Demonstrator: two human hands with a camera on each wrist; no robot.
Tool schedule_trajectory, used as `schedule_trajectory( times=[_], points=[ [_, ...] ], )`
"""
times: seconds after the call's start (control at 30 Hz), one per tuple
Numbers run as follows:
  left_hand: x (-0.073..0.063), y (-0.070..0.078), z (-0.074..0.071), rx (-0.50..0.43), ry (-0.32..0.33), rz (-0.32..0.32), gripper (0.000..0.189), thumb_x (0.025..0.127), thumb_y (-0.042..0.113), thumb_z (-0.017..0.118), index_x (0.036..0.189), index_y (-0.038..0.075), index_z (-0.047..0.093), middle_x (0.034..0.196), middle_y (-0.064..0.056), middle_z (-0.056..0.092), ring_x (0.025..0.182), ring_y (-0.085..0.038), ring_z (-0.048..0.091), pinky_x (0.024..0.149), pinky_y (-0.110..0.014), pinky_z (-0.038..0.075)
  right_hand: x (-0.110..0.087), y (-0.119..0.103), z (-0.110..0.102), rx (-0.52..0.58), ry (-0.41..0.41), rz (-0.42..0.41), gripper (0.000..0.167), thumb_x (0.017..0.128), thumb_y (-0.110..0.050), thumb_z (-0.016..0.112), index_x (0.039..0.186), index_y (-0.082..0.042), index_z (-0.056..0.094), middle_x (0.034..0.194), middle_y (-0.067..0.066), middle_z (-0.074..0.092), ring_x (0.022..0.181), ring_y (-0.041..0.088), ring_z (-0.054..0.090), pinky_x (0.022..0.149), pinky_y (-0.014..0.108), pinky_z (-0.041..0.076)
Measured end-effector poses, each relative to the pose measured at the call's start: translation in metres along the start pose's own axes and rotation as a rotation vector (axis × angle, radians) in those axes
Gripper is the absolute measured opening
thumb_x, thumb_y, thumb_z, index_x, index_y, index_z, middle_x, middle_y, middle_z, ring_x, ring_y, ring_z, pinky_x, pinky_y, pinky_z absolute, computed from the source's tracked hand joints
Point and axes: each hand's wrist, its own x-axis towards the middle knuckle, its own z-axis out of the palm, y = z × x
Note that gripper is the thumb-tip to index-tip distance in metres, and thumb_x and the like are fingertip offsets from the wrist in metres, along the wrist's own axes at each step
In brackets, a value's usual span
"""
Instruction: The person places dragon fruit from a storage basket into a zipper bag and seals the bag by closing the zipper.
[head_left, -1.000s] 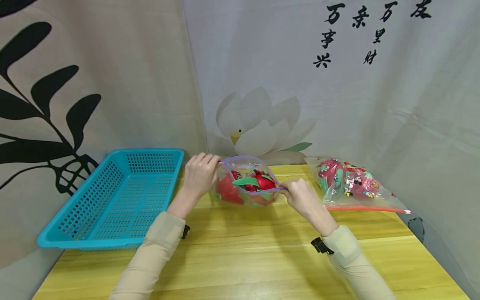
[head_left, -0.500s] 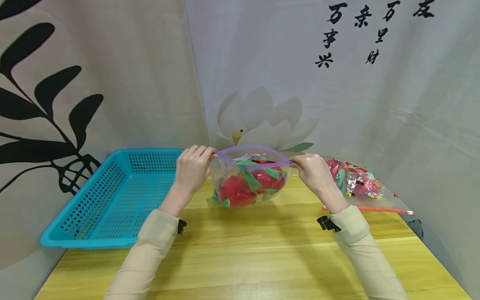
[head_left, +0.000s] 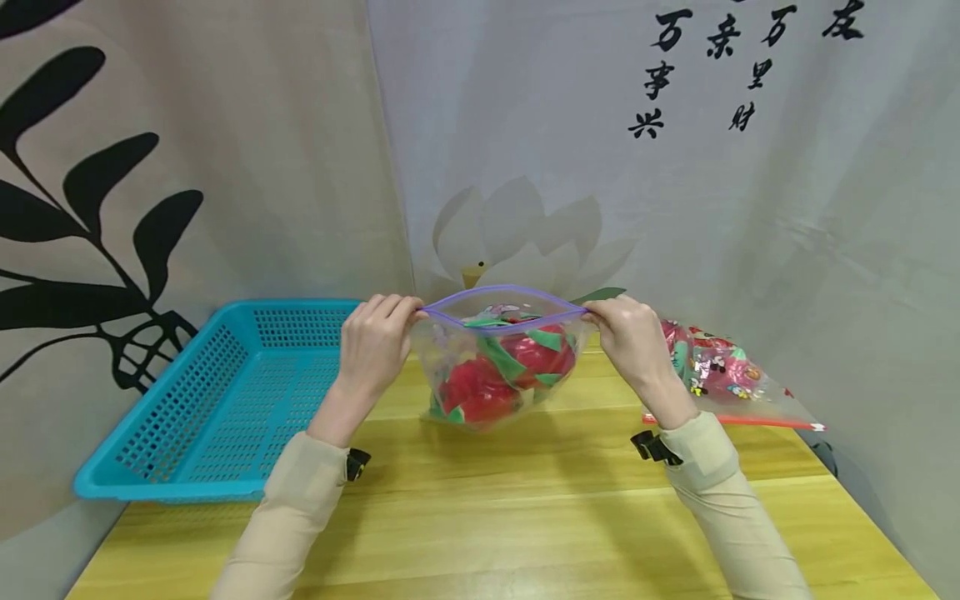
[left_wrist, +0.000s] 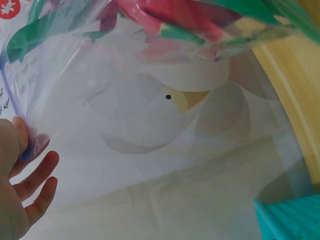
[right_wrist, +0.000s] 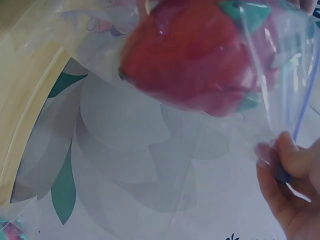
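A clear zip bag (head_left: 427, 358) with a purple zip edge hangs between my two hands, its mouth parted. Inside are red things with green leaf-like parts, resembling dragon fruit (head_left: 480, 387); one red piece (right_wrist: 185, 55) fills much of the right wrist view. My left hand (head_left: 377, 342) pinches the left end of the zip edge between thumb and finger, and in the left wrist view its other fingers (left_wrist: 42, 197) are loosely bent. My right hand (head_left: 632, 342) pinches the right end of that edge. The bag's bottom is near the table; contact cannot be told.
To the left, a blue plastic basket (head_left: 172, 490) with perforated walls stands on the wooden table (head_left: 525, 517). At the right lies another clear bag (head_left: 772, 404) with a red zip and pink and red contents, partly behind my right hand. A printed curtain (head_left: 525, 125) hangs behind.
Both hands have lifted and spread apart, drawing the zip edge wider. The bag has come up from its lower, tilted position and now hangs more upright.
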Motion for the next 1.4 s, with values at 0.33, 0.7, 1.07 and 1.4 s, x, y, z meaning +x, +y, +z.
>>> schedule_trajectory(
  times=[0.33, 0.7, 1.07, 1.4],
  points=[
    [0.0041, 0.0011, 0.0007, -0.041, 0.014, -0.034, 0.017, 0.088, 0.018, 0.064, 0.085, 0.002, 0.069, 0.077, -0.011, 0.070, 0.068, -0.027, 0.063, 0.059, -0.036, 0.052, 0.0069, -0.0033, -0.0025, 0.000, 0.091, -0.014, 0.009, 0.081, -0.004, 0.069, 0.085, 0.004, 0.073, 0.077, 0.017, 0.072, 0.066, 0.030, 0.065, 0.063, 0.040, 0.056],
    [0.0065, 0.0063, 0.0020, -0.047, 0.004, -0.010, 0.017, 0.088, 0.019, 0.065, 0.084, 0.002, 0.068, 0.077, -0.010, 0.070, 0.067, -0.027, 0.063, 0.060, -0.035, 0.053, 0.0064, -0.0025, 0.0009, -0.006, 0.056, -0.014, 0.009, 0.080, -0.003, 0.070, 0.085, 0.004, 0.073, 0.075, 0.016, 0.072, 0.067, 0.028, 0.065, 0.062, 0.038, 0.056],
    [0.0077, 0.0077, 0.0020, -0.045, 0.028, -0.009, 0.017, 0.088, 0.018, 0.065, 0.084, 0.002, 0.069, 0.077, -0.010, 0.069, 0.067, -0.027, 0.062, 0.059, -0.035, 0.052, 0.0060, -0.0024, 0.0019, 0.013, 0.034, 0.025, 0.010, 0.081, -0.003, 0.070, 0.085, 0.004, 0.073, 0.076, 0.017, 0.072, 0.065, 0.029, 0.066, 0.064, 0.040, 0.056],
    [0.0060, 0.0049, 0.0032, -0.040, 0.030, -0.029, 0.016, 0.088, 0.018, 0.064, 0.084, 0.003, 0.069, 0.076, -0.010, 0.068, 0.066, -0.026, 0.062, 0.058, -0.035, 0.052, 0.0048, 0.0016, 0.0022, 0.024, 0.050, 0.067, 0.010, 0.082, -0.005, 0.070, 0.085, 0.004, 0.073, 0.078, 0.018, 0.073, 0.064, 0.030, 0.066, 0.063, 0.040, 0.056]
  ],
)
